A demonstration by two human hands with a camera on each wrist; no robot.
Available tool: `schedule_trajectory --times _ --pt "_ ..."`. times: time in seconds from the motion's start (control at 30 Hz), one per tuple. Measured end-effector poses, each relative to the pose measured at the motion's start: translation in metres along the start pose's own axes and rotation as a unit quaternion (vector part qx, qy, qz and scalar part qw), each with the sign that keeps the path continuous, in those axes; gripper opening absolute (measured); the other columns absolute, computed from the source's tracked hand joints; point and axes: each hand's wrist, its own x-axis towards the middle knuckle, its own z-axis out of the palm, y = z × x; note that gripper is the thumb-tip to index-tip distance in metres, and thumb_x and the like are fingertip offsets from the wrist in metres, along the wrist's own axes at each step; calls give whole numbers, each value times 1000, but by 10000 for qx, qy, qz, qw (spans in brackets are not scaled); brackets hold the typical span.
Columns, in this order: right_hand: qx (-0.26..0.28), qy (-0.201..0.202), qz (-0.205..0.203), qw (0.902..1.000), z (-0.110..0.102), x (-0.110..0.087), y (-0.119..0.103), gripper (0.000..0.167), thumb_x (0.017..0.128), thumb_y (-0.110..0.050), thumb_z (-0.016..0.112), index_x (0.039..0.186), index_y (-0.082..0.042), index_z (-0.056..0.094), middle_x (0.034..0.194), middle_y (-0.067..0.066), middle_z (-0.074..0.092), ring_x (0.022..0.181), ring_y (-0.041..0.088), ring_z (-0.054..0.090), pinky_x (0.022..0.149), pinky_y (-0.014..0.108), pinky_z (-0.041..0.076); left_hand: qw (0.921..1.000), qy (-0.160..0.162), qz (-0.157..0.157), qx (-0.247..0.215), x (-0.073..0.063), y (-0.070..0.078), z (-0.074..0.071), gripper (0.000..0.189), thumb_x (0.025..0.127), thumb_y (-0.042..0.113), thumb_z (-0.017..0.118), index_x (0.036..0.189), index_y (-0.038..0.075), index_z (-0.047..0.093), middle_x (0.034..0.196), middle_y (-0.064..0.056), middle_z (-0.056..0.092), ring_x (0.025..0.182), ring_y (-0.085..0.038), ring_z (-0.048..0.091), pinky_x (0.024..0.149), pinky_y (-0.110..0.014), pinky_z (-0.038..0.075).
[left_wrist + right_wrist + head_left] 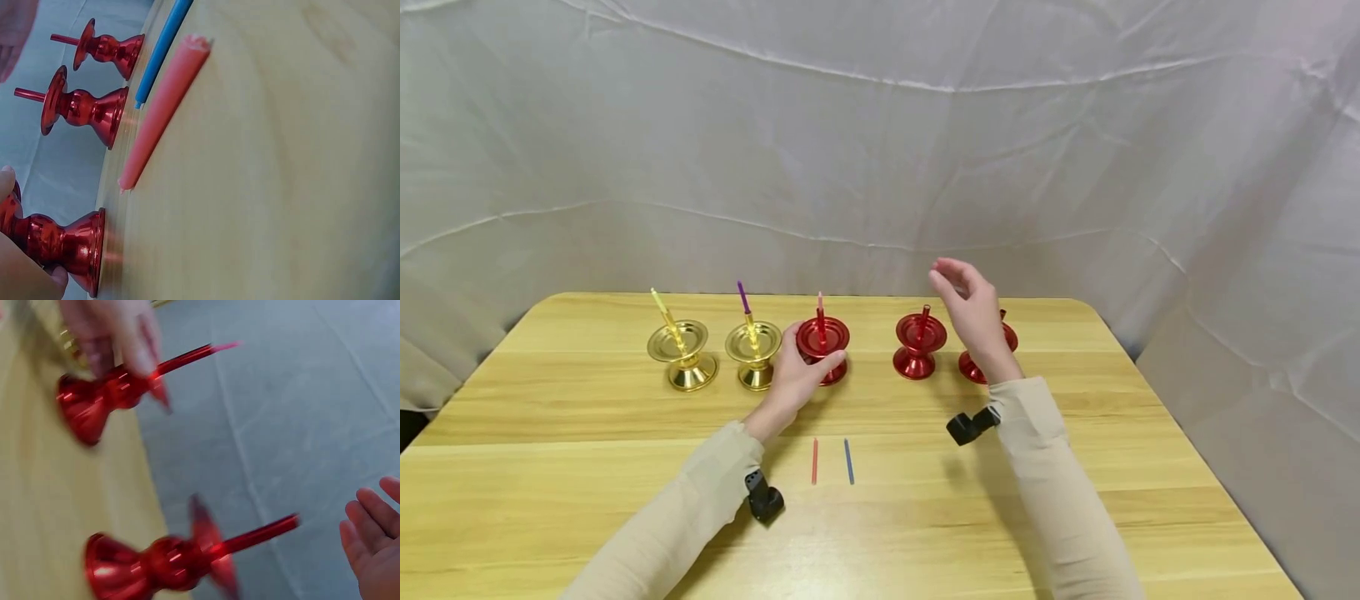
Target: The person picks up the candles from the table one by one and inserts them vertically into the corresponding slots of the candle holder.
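Glossy red, the left red holder [823,337] stood on the wooden table [925,517] within the grasp of the left hand [793,375]. Thumb and fingers were curled round it below its dish, the thumb lying across the near side. A pink candle [820,300] stood in the holder's tube, rising above the left hand and clear of its fingers.

The right hand [973,312] was raised well apart from the pink candle, to the right of the middle red holder [915,360]. Its fingers were loosely bent, the thumb apart from them, and it held nothing (the right wrist view, though blurred, showed the fingers spread a little). In the head view this hand and its wrist covered part of the right red holder [972,368].

On the other side, just left of the left hand, was the near gold holder [754,375] with a purple candle [742,296] in its tube. Farther left stood the far gold holder [691,373], bearing a yellow candle [658,300] that leaned left in the head view.

Two more candles lay on the table, nearer the person than the holders: a red candle [815,461] and, just beside it on the right, a blue candle [849,461].
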Motion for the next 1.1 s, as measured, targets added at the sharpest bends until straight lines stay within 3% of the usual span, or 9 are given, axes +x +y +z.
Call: schedule_trajectory --times 0.13,0.27,0.43,0.6,1.1 --pt "48 -157 92 9998 0 -9 19 46 98 -27 58 135 -1 51 135 14 54 124 25 50 105 36 39 10000 -13 -11 24 0 0 0 80 84 16 77 146 2 29 142 -19 41 130 -32 41 107 -45 36" --pt "-112 -419 330 9985 3 -19 34 55 94 -28 65 140 -3 47 142 13 48 130 29 44 108 38 35 10000 -7 -26 76 0 1 -1 80 84 16 77 146 2 28 142 -19 41 130 -32 41 107 -45 35" --pt "-1059 -692 590 9902 10 -26 52 74 85 -36 74 146 -11 42 148 10 41 134 32 38 110 45 32 9999 -23 -88 104 0 1 -2 80 85 16 76 147 3 27 143 -18 40 131 -32 40 108 -45 35" --pt "-1557 -668 815 9822 20 -31 67 85 81 -34 78 149 -5 34 151 15 35 137 31 33 111 47 29 9998 -44 -119 125 0 0 -3 81 85 18 75 147 4 26 144 -18 39 132 -31 39 108 -45 35" --pt "-775 -150 1358 9876 24 -29 85 83 81 -28 79 148 -4 36 146 17 42 128 32 44 107 44 37 9998 -24 -163 64 2 1 -2 82 83 19 78 146 4 28 142 -17 42 131 -31 40 107 -44 35"
